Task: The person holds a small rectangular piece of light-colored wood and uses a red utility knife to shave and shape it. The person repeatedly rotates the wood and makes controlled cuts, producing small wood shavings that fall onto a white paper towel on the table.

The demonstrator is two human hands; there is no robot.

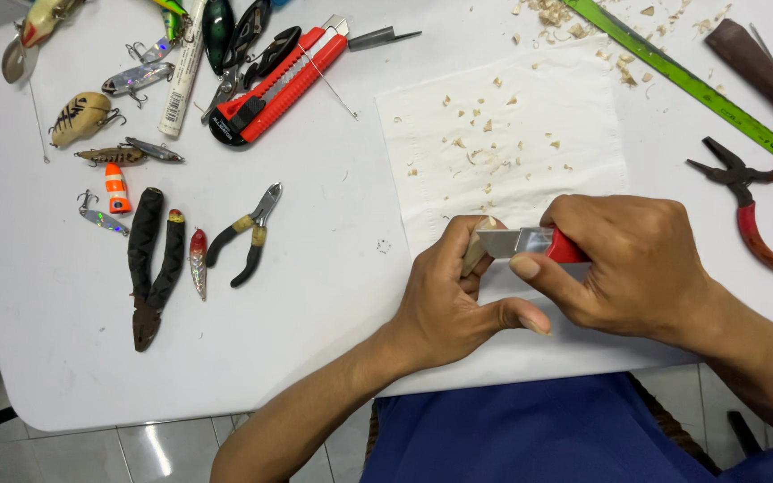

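- I see a white table spread beneath both hands, a white paper sheet dotted with wood shavings lying just beyond them.
- My right hand is closed around a red-handled utility knife, its blade laid against the wood.
- My left hand is curled shut on a small wooden piece, thumb stretched toward the right hand.
- Black-handled pliers lie well left of my left hand.

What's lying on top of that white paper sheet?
Small wood shavings lie scattered over the paper sheet. The left hand and right hand, carving with a red knife, cover its near part.
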